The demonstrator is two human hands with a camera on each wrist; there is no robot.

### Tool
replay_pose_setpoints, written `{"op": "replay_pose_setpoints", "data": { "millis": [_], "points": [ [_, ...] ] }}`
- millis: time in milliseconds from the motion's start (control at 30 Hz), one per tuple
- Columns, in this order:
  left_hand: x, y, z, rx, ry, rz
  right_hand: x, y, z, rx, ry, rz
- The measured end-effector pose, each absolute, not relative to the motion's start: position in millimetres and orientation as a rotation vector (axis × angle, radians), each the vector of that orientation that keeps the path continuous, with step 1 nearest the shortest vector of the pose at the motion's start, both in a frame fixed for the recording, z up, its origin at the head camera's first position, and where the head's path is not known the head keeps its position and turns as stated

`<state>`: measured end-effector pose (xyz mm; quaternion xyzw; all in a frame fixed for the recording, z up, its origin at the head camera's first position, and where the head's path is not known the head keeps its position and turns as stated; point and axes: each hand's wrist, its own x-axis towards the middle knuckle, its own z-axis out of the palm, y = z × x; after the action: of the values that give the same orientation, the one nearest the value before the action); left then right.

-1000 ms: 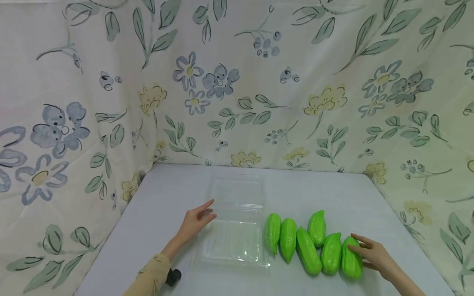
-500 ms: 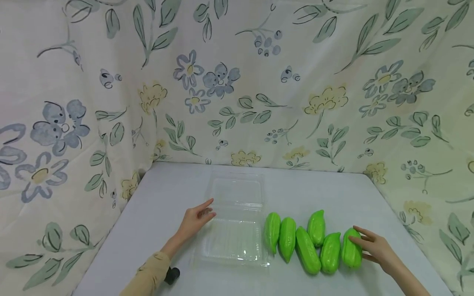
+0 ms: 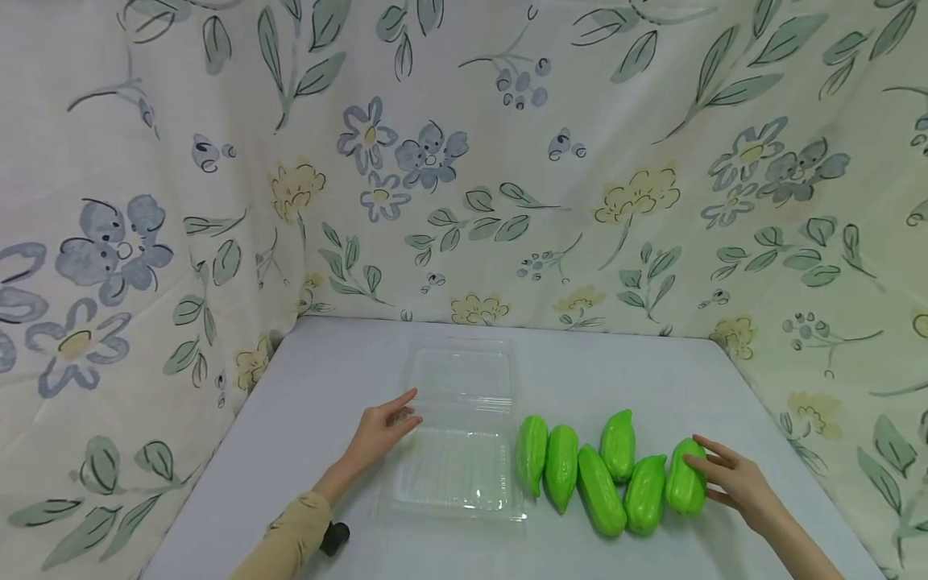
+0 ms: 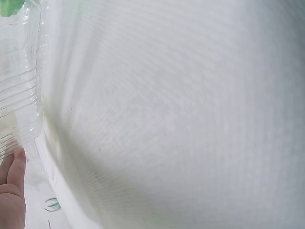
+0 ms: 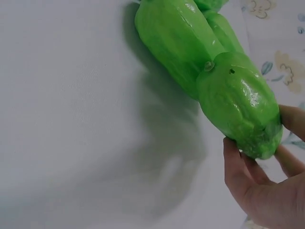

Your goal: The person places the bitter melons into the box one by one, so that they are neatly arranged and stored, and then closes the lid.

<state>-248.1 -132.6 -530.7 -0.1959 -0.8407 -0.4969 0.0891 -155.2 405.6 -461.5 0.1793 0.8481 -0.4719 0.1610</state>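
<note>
My right hand [image 3: 739, 487] grips the rightmost green gourd [image 3: 681, 491], fingers on its far side and thumb nearer me. Up close in the right wrist view this glossy, lumpy gourd [image 5: 238, 100] seems raised a little, its shadow falling on the table. Several similar gourds [image 3: 602, 495] lie in a loose row to its left. A clear plastic clamshell box [image 3: 453, 514] lies unfolded in the middle, lid away from me. At its left edge is my left hand [image 3: 380, 431], thumb and forefinger spread apart; the left wrist view has fingertips [image 4: 18, 160] against the ribbed plastic.
The white table [image 3: 623, 370] ends at a floral curtain [image 3: 464, 201] behind and on both sides. Beside the left forearm sits a small black object [image 3: 335, 538], partly hidden by the sleeve.
The rightmost gourd has moved away from me, up in the head view, together with my right hand. My left hand, the box and the other gourds have stayed put.
</note>
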Motion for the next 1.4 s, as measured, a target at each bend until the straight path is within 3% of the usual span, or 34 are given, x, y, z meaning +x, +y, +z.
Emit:
{"op": "replay_pose_setpoints", "data": {
  "millis": [1400],
  "points": [
    [-250, -135, -533, -0.672, -2.495, -1.355, -163, 355, -440, 0.366, 2.463, -1.577]
  ]
}}
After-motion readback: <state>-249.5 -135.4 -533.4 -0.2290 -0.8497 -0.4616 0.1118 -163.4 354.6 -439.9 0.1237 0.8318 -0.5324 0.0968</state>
